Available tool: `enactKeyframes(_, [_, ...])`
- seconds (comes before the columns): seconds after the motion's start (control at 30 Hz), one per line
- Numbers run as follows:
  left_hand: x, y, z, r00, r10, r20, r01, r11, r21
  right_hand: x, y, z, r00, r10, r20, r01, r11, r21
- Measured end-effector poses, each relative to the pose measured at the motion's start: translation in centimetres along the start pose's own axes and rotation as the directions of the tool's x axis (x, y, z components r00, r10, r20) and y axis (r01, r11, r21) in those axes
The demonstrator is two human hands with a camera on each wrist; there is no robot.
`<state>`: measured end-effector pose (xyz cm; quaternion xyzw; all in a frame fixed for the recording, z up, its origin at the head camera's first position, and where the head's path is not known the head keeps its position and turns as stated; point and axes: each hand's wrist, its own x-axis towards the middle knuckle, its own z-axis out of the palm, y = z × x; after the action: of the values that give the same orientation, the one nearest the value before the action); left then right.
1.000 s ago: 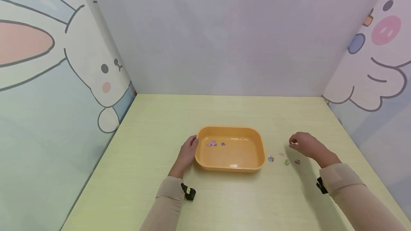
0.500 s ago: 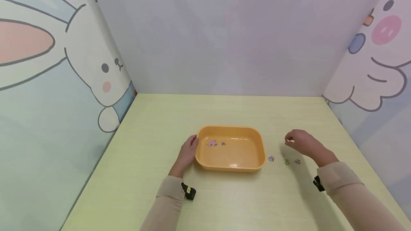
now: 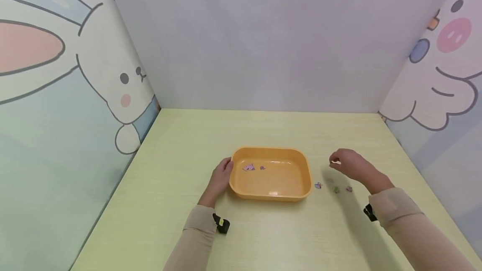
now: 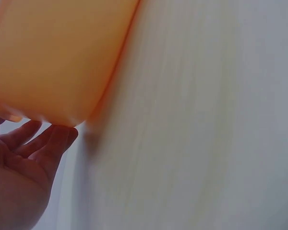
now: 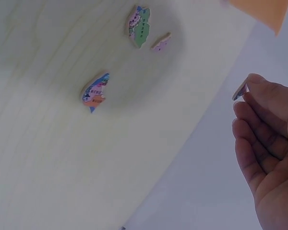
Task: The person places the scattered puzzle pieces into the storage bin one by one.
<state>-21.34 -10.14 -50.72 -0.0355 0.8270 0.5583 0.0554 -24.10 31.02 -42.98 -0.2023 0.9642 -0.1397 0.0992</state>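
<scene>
An orange plastic tray (image 3: 271, 198) stands mid-table. My left hand (image 3: 220, 178) grips its left end, thumb at the rim and fingers against the outer wall; the left wrist view shows the fingertips (image 4: 69, 134) touching that wall. Inside the tray lie a pink puzzle piece (image 3: 248, 167) and a smaller purple one (image 3: 262, 168). Raised above the table to the right, my right hand (image 3: 352, 164) pinches a thin puzzle piece (image 5: 240, 90) between thumb and fingers. Below it lie a green map puzzle piece (image 5: 140, 28), a small pink piece (image 5: 162, 43) and a multicoloured piece (image 5: 94, 91).
Several loose pieces are scattered right of the tray, the closest a blue-and-pink piece (image 3: 318, 185) near its right end. The pale wooden table (image 3: 188, 137) meets a grey back wall (image 3: 263, 45). Cartoon-printed side panels (image 3: 124, 53) stand left and right.
My right hand has moved a little left, toward the tray, carrying the pinched puzzle piece. My left hand and the tray have stayed in place.
</scene>
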Motion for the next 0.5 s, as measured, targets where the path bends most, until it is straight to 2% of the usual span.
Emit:
enactKeyframes(0.3, [0.0, 0.0, 0.0, 1.0, 0.001, 0.0, -0.001, 1.0, 0.01, 0.2, -1.1, -0.6, 1.0, -0.008, -0.011, 0.009, 1.0, 0.012])
enactKeyframes(0.5, [0.0, 0.1, 0.0, 1.0, -0.007, 0.001, 0.007, 1.0, 0.007, 0.4, -1.7, -0.9, 0.998, -0.048, -0.031, 0.048, 0.999, -0.008])
